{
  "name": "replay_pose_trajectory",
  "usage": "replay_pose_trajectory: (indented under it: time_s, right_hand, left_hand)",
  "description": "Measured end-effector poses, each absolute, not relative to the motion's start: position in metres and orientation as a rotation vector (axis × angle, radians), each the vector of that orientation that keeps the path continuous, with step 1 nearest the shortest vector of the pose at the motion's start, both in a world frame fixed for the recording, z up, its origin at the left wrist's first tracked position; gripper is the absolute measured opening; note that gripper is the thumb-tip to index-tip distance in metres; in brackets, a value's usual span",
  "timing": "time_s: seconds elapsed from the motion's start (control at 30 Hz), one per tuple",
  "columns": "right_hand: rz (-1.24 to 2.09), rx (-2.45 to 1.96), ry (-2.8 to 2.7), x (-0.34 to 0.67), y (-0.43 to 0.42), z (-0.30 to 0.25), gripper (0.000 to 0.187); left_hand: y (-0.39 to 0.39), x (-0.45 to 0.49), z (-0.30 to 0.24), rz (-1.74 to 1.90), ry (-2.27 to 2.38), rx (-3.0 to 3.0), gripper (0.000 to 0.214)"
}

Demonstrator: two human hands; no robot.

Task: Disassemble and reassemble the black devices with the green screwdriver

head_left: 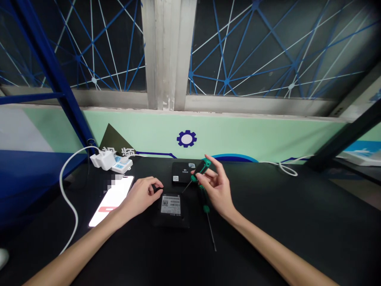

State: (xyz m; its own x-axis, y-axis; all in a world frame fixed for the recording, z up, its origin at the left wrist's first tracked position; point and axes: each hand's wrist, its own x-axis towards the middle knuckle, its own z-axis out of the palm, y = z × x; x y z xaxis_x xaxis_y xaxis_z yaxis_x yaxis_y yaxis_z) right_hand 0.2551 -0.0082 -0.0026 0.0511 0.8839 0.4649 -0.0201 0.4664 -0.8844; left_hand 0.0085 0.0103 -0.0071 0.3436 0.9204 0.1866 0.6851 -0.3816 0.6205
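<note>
My right hand [216,186] grips a green-and-black screwdriver [201,169] by its handle, the index finger raised along the end. Its thin shaft slants down to the far right corner of a flat black device [185,220] with a white printed label [170,205], lying on the table. At the device's far left corner is my left hand [146,191], fingers curled and thumb and index close together. Whatever sits between them is dark and hard to make out. A second green-and-black screwdriver [205,206] lies beside the device, under my right hand, its shaft pointing towards me.
Behind the device stands a black box [178,171] with a small QR label. A phone [111,204] with a lit screen lies left of my left hand. White chargers [104,159] sit in a power strip [122,165], and a white cable [76,210] curves down the left side.
</note>
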Motion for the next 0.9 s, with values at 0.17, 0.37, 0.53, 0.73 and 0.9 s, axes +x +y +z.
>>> replay_pose_trajectory:
  time_s: [0.17,0.37,0.53,0.73,0.9]
  right_hand:
    - [0.916,-0.83,-1.368,0.25,-0.006,-0.004,0.063]
    - [0.954,-0.857,-1.482,0.248,0.004,-0.004,0.028]
    - [0.973,-0.844,-1.565,0.249,0.01,-0.01,0.026]
    - [1.002,-0.799,-1.689,0.255,0.013,-0.013,0.029]
    - [0.976,-0.776,-1.747,0.257,0.013,-0.014,0.034]
  left_hand:
    - [0.009,0.01,-0.006,0.73,1.404,2.172,0.019]
    - [0.011,0.01,-0.011,0.724,1.402,2.229,0.017]
    - [0.013,0.009,-0.014,0.718,1.395,2.257,0.017]
    - [0.014,0.009,-0.011,0.667,1.405,2.245,0.02]
    - [0.018,0.014,-0.004,0.529,1.439,2.332,0.019]
